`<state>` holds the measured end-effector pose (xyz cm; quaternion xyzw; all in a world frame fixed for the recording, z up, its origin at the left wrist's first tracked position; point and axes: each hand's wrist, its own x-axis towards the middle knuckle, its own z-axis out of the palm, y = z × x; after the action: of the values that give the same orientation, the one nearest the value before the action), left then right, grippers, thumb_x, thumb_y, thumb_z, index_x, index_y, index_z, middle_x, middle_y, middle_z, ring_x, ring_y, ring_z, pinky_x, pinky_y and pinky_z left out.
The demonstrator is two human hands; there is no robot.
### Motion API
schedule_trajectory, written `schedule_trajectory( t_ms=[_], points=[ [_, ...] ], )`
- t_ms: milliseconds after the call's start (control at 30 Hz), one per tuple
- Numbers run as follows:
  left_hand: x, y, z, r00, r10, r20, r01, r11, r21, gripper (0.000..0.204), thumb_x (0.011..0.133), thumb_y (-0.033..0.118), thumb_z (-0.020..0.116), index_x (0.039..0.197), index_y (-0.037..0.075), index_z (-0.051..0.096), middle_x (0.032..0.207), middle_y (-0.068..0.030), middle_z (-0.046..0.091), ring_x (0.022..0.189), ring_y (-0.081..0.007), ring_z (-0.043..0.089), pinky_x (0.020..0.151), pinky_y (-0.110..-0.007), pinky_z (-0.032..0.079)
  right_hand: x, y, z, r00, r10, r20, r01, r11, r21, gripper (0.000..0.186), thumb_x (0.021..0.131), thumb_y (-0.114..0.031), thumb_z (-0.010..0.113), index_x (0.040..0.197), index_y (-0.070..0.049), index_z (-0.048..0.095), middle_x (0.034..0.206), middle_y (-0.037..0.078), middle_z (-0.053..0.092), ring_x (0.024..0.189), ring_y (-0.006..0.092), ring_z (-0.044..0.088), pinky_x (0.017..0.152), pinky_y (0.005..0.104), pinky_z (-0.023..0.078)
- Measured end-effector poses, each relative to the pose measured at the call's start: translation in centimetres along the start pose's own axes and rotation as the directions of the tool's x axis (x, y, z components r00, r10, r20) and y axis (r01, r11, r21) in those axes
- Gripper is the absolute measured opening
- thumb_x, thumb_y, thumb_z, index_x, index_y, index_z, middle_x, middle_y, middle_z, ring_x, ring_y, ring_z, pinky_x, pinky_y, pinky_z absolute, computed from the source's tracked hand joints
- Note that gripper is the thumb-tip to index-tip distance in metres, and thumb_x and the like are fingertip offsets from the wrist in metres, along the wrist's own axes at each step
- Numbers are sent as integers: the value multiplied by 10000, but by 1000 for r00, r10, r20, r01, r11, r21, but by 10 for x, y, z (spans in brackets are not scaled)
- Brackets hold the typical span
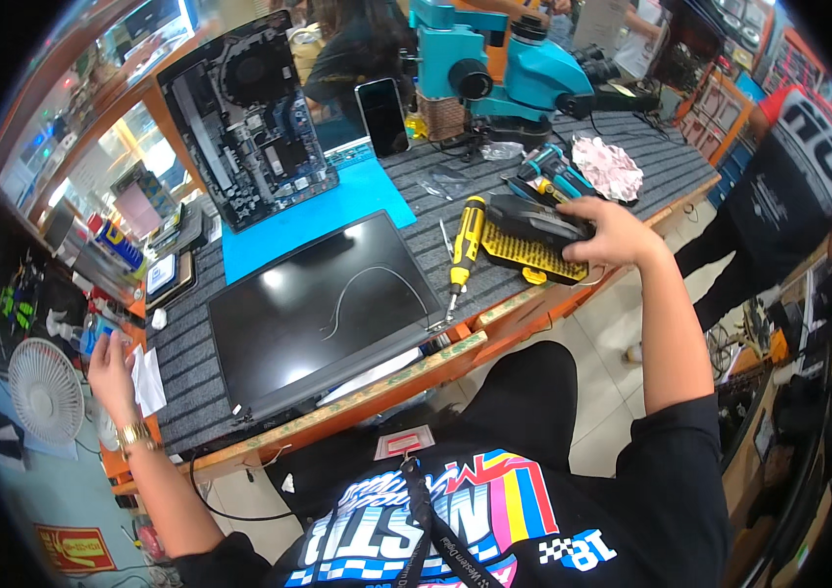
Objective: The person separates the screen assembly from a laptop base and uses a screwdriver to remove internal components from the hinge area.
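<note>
Near edge: laptop screen panel (323, 309) lying flat on counter (190, 392). Right hand (617, 233) grip closed over black lid (533, 220) of yellow bit case (531, 257), far right. Left hand (110, 367) spread, touching counter's left end. Best lifting lid level, bits spill otherwise.

A large dark laptop screen (323, 314), rectangular and switched off, lies flat on the grey worktop (190, 363) with a thin pale cable curved across its glass. Behind it a black phone (382, 116) stands upright, its screen dark and glossy. At the worktop's front edge, below the screen, sits a small red-and-white label (404, 443). Low on the left, a red and yellow rectangular sign (75, 549) lies on the floor.
</note>
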<state>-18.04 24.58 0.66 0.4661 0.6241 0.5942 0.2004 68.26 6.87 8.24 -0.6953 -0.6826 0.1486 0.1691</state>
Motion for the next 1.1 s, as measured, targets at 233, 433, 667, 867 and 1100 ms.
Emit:
schedule_trajectory(
  t_ms=[233, 433, 667, 867, 1100],
  points=[
    [-149, 161, 62, 820, 490, 295, -465, 871, -157, 280, 1168, 97, 672, 1395, -53, 742, 1250, -138, 810, 1105, -172, 774, 971, -334, 626, 25, 20, 1, 903, 159, -398, -106, 983, 152, 519, 1006, -422, 850, 1279, 18, 814, 1064, 206, 837, 986, 312, 803, 912, 433, 610],
    [-252, 266, 182, 100, 714, 693, -797, 474, -373, 339, 899, 102, 873, 1229, 40, 828, 1045, -139, 783, 926, -346, 732, 835, -454, 589, 46, 40, 10, 808, 209, -550, -192, 977, 91, 488, 997, -383, 859, 1272, 17, 811, 1113, 274, 830, 1059, 423, 807, 957, 487, 611],
    [-300, 251, 306, -118, 596, 794, -970, 103, -221, 430, 944, 56, 751, 1359, 156, 802, 1039, -75, 713, 1065, -288, 675, 977, -465, 466, 65, 31, 10, 802, 187, -568, -170, 982, 83, 526, 968, -376, 896, 1261, 53, 810, 1147, 311, 819, 1112, 444, 800, 998, 485, 607],
    [-300, 238, 361, -147, 243, 959, -980, 96, -174, 462, 963, 58, 721, 1387, 217, 810, 1041, -72, 757, 1098, -267, 712, 1014, -485, 455, 49, 29, 12, 746, 201, -635, -116, 978, 172, 521, 935, -315, 926, 1303, 16, 765, 1070, 235, 805, 1055, 386, 792, 955, 462, 610],
    [-300, 231, 379, -121, 322, 939, -922, 313, -227, 314, 976, 163, 806, 1289, 144, 829, 1022, -108, 783, 1065, -327, 748, 1008, -492, 489, -17, 38, 17, 970, 95, -223, -44, 974, 221, 190, 988, -113, 806, 1131, 11, 821, 886, 110, 796, 803, 213, 727, 807, 372, 601]
  ],
)
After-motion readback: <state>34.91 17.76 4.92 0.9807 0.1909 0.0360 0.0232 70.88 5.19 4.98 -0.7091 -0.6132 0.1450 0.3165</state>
